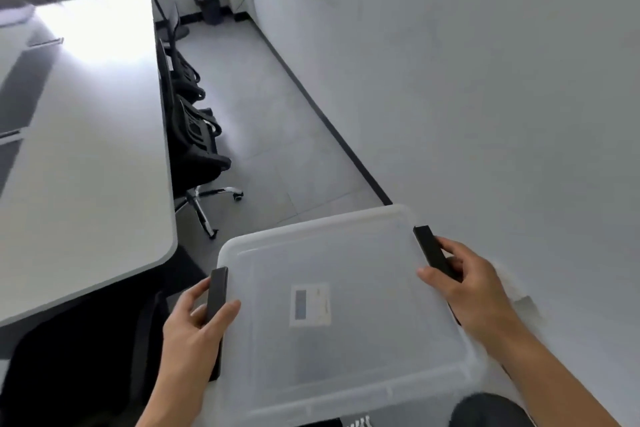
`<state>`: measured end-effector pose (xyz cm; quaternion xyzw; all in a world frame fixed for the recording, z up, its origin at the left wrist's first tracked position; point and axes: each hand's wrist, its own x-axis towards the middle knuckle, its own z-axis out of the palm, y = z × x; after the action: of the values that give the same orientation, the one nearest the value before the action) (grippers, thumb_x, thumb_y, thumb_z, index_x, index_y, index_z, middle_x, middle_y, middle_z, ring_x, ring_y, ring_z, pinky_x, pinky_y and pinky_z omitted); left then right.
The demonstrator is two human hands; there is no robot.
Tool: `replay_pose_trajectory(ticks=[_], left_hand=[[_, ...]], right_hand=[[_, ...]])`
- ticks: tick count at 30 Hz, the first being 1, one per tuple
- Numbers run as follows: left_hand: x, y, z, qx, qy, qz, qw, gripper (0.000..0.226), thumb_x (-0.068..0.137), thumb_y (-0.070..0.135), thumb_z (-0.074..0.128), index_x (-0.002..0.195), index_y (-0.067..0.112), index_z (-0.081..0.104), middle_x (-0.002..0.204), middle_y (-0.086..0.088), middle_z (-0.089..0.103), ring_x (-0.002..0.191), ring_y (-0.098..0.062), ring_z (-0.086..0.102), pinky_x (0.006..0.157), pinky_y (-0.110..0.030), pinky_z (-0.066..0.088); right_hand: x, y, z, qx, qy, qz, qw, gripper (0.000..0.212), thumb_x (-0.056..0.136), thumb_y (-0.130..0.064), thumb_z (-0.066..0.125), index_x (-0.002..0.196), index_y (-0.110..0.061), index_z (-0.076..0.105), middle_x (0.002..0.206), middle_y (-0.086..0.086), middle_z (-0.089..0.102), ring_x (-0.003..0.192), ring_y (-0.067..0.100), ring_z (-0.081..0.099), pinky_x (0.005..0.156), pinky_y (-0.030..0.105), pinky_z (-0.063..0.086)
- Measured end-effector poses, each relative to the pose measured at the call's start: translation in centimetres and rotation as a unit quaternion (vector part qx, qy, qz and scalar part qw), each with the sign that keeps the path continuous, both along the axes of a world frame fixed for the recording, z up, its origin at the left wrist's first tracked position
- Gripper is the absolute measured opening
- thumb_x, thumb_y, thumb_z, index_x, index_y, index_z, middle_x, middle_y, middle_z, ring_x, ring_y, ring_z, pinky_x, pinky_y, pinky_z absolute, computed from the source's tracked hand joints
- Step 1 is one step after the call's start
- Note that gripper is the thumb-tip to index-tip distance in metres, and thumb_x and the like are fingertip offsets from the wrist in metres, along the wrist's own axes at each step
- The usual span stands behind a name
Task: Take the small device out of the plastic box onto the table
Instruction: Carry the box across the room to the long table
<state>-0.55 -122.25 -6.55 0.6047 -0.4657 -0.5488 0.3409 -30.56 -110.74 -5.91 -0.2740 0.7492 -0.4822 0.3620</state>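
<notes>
Translucent plastic, milky and frosted, makes up the plastic box (346,315), which sits low in front of the person with its lid on, apparently on the floor or held just above it (the base is out of sight, so I cannot tell which). The left hand (194,326) curls around the black latch (216,302) on the box's left edge, thumb laid over the lid and fingers wrapped behind the clip. The right hand (464,277) closes the same way on the black latch (434,253) on the box's right edge. Both hands are narrow, each gripping a clip, and stand about equally near the box.

The small device is not plainly visible. Through the lid, at the middle of the box, a pale rectangular patch with a grey block (310,303) shows; it may be a label or something inside, I cannot say. Whatever lies within sits between the hands and below them, so the lid must come off first, probably by releasing both latches together.

The table (86,149), white and glossy with a rounded corner, lies to the left of the box and higher than it. Beyond the box are black office chairs (194,135) tucked at the table's edge, grey floor tiles, a white wall to the right and a dark bin (207,7) far behind.
</notes>
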Motion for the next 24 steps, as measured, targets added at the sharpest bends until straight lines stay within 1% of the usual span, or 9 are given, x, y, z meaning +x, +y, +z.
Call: replay_pose_trajectory(ticks=[2,5,7,9,11,14,17,21,24], left_hand=[[-1.2,-4.6,-0.9,0.007,0.005,0.006,1.0,0.046,0.079,0.01,0.071,0.119,0.027,0.055,0.073,0.015,0.076,0.086,-0.022,0.07,0.082,-0.042,0.053],[-3.4,-12.3,-1.3,0.016,0.017,0.002,1.0,0.045,0.079,0.012,0.071,0.117,0.03,0.055,0.079,0.012,0.077,0.086,-0.024,0.071,0.083,-0.045,0.054],[-4.8,-17.2,-0.7,0.016,0.019,-0.005,1.0,0.045,0.08,0.01,0.071,0.117,0.028,0.054,0.078,0.009,0.077,0.083,-0.025,0.071,0.08,-0.045,0.055],[-6.5,-22.4,0.4,0.007,0.022,-0.014,1.0,0.044,0.08,0.009,0.07,0.116,0.029,0.054,0.077,0.008,0.077,0.081,-0.026,0.071,0.078,-0.045,0.056],[-8.4,-27.1,1.0,0.002,0.019,-0.035,0.999,0.043,0.081,0.01,0.069,0.116,0.029,0.053,0.079,0.006,0.077,0.079,-0.024,0.073,0.074,-0.044,0.057],[-11.8,-33.5,1.7,-0.007,0.023,-0.056,0.998,0.044,0.081,0.011,0.069,0.118,0.03,0.053,0.08,0.004,0.077,0.071,-0.015,0.074,0.066,-0.035,0.055],[-15.5,-39.6,1.0,-0.004,0.019,-0.066,0.998,0.046,0.08,0.012,0.07,0.119,0.028,0.054,0.081,0.003,0.078,0.075,-0.017,0.074,0.068,-0.035,0.055],[-21.3,-48.5,-0.4,0.001,0.014,-0.054,0.998,0.044,0.079,0.011,0.071,0.119,0.024,0.055,0.08,0.007,0.077,0.085,-0.024,0.072,0.082,-0.046,0.055],[-25.6,-54.9,-0.7,-0.001,0.014,-0.036,0.999,0.044,0.081,0.008,0.069,0.117,0.026,0.053,0.074,0.011,0.076,0.082,-0.023,0.071,0.081,-0.045,0.055]], right_hand=[[-1.3,-4.8,-0.9,0.004,0.004,0.002,1.0,0.041,0.083,-0.017,0.07,0.12,-0.031,0.06,0.086,0.003,0.072,0.077,0.026,0.07,0.065,0.04,0.058],[-3.5,-12.1,-1.0,0.0,0.0,0.0,1.0,0.037,0.084,-0.015,0.069,0.116,-0.031,0.061,0.082,-0.005,0.074,0.073,0.012,0.071,0.061,0.03,0.057],[-4.9,-16.6,-0.3,0.008,0.004,-0.004,1.0,0.036,0.084,-0.015,0.069,0.116,-0.031,0.061,0.087,-0.001,0.075,0.076,0.018,0.071,0.065,0.038,0.058],[-6.2,-21.0,0.7,0.005,0.007,-0.016,1.0,0.039,0.083,-0.017,0.069,0.12,-0.03,0.061,0.091,0.009,0.073,0.084,0.035,0.068,0.073,0.052,0.056],[-7.8,-24.8,1.3,0.007,0.016,-0.019,1.0,0.042,0.083,-0.019,0.07,0.122,-0.031,0.06,0.092,0.012,0.072,0.085,0.041,0.066,0.074,0.055,0.056],[-10.6,-30.2,1.8,0.008,0.023,-0.034,0.999,0.039,0.083,-0.02,0.07,0.119,-0.033,0.061,0.089,0.016,0.069,0.073,0.039,0.063,0.062,0.045,0.054],[-14.1,-35.8,1.4,0.006,0.028,-0.036,0.999,0.036,0.083,-0.019,0.07,0.112,-0.038,0.06,0.088,0.017,0.068,0.069,0.028,0.058,0.059,0.031,0.045],[-19.9,-45.1,0.0,0.009,0.023,-0.033,0.999,0.037,0.084,-0.017,0.069,0.117,-0.032,0.061,0.085,0.009,0.071,0.074,0.028,0.065,0.06,0.027,0.048],[-24.9,-52.6,-0.3,0.013,0.031,-0.01,0.999,0.04,0.084,-0.018,0.069,0.121,-0.029,0.061,0.083,0.011,0.069,0.067,0.024,0.061,0.06,0.027,0.047]])
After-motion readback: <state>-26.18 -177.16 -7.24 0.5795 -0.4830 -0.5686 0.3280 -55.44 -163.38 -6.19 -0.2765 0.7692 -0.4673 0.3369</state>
